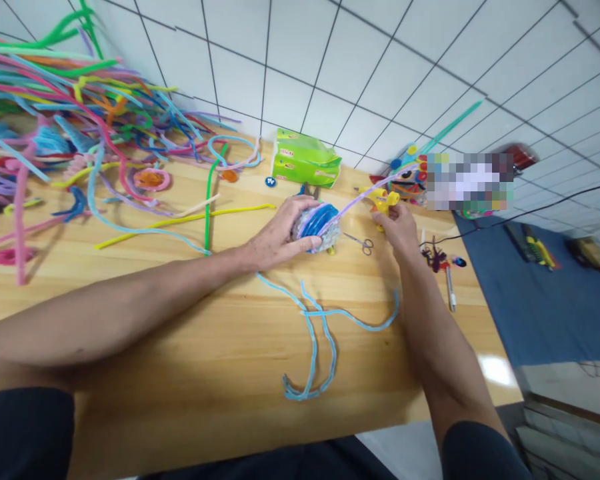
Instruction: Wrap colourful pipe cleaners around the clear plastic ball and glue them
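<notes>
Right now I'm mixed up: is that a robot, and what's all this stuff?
No robot, just a person's two bare hands! The camera sits on their head, looking forward and down, so there's only this one picture. The left hand holds a roundish bundle with blue bands and a purple strip poking out. The right hand grips a yellow tool, which looks like a glue gun. On the wooden table lie small scissors, a green packet, bendy light-blue strands and a big colourful pile of fuzzy sticks.
</notes>
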Motion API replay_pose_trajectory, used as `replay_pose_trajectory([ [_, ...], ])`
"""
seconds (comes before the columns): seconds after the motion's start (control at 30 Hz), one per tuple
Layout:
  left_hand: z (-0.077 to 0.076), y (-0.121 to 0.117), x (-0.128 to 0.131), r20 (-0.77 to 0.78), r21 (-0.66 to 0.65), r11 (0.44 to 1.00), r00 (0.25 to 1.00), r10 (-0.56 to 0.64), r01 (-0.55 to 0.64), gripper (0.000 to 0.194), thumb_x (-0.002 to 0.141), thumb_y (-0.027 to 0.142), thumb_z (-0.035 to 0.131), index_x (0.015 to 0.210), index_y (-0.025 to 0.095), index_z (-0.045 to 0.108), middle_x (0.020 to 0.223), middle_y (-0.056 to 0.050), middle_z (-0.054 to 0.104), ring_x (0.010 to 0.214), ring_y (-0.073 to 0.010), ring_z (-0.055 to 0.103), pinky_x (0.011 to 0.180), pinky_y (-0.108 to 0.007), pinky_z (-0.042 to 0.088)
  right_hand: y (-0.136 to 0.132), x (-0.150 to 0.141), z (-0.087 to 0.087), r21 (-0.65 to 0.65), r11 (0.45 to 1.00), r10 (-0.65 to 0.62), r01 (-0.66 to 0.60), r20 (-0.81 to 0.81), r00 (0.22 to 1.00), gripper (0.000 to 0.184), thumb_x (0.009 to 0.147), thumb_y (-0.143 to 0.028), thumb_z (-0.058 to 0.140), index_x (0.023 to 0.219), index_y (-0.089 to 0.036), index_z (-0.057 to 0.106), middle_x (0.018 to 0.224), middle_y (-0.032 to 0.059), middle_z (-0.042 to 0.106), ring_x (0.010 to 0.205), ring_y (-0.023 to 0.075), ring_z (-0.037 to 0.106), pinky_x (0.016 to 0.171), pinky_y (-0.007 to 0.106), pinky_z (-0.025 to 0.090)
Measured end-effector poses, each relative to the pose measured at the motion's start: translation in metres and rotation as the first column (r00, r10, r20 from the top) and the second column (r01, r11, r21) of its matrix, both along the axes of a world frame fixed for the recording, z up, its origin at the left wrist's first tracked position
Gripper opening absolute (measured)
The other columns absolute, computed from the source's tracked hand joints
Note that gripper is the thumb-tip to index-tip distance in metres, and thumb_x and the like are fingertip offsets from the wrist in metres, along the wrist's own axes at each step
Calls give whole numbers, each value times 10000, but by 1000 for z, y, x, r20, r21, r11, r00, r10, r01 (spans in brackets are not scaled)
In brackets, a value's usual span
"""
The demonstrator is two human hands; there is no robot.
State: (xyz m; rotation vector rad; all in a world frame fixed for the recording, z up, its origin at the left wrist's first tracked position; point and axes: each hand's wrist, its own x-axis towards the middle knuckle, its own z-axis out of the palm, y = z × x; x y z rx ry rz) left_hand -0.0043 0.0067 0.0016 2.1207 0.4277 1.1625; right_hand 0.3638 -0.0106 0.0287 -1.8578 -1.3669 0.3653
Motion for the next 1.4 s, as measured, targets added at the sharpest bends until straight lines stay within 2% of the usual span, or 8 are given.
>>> replay_pose_trajectory([
  [0.13, 0, 0, -1, 0, 8, 1000, 1000, -1, 1, 722, 1082, 596, 755, 1655, 245, 490, 1646, -197, 589, 1590, -366, 581, 1361, -575, 492, 12, -5, 8, -129, 990, -56, 49, -49, 997, 386, 749, -485, 868, 1004, -218, 755, 1022, 83, 832, 1010, 319, 765, 1039, 532, 627],
  [0.23, 0, 0, -2, -3, 10, 1000, 1000, 2, -2, 718, 1080, 588, 762, 1651, 241, 497, 1646, -201, 595, 1593, -365, 583, 1368, -577, 489, 6, -10, 19, -125, 989, -83, 73, -84, 993, 364, 781, -498, 862, 953, -189, 774, 925, 51, 801, 895, 262, 730, 994, 505, 618],
  [0.4, 3, 0, -3, -37, -13, 1000, 999, 7, -7, 751, 1075, 642, 744, 1655, 238, 490, 1661, -206, 589, 1607, -363, 571, 1380, -581, 482, -62, -33, 48, -26, 999, 25, -30, -194, 981, 328, 821, -431, 880, 1072, -221, 855, 932, 36, 837, 812, 219, 732, 798, 372, 614],
  [0.5, 5, -1, -3, -50, -21, 1000, 999, 6, -7, 753, 1084, 651, 726, 1661, 233, 484, 1669, -207, 584, 1612, -360, 563, 1388, -576, 473, -106, -53, 63, -62, 976, 181, -209, -303, 936, 269, 890, -438, 889, 1082, -249, 886, 1081, 68, 888, 887, 230, 798, 835, 373, 647],
  [0.6, 6, -3, -4, -77, -46, 999, 997, 11, -14, 747, 1093, 646, 712, 1666, 230, 474, 1693, -206, 565, 1625, -363, 548, 1396, -576, 463, -127, -72, 67, -43, 956, 256, -290, -361, 897, 230, 899, -474, 916, 975, -258, 885, 1061, 71, 897, 918, 253, 817, 879, 398, 664],
  [0.83, 4, -2, -7, -82, -48, 999, 997, -3, -1, 729, 1103, 604, 719, 1676, 250, 438, 1707, -194, 542, 1632, -356, 540, 1398, -570, 457, -126, -96, 59, -35, 912, 354, -409, -438, 826, 347, 897, -588, 930, 885, -247, 870, 1029, 83, 887, 975, 282, 810, 861, 413, 680],
  [1.07, 4, -2, -6, -77, -48, 999, 997, -8, 4, 716, 1109, 594, 713, 1676, 258, 432, 1716, -192, 531, 1634, -354, 538, 1398, -569, 457, -128, -108, 54, -25, 921, 327, -389, -495, 805, 382, 912, -635, 910, 965, -258, 868, 1081, 81, 885, 1014, 279, 816, 892, 413, 689],
  [1.4, 4, -2, -7, -74, -49, 999, 997, -15, 12, 708, 1108, 580, 723, 1684, 292, 428, 1707, -179, 530, 1637, -361, 533, 1399, -585, 454, -128, -112, 51, -23, 912, 345, -409, -497, 797, 436, 920, -670, 888, 806, -254, 822, 1068, 90, 876, 1028, 294, 810, 887, 426, 703],
])
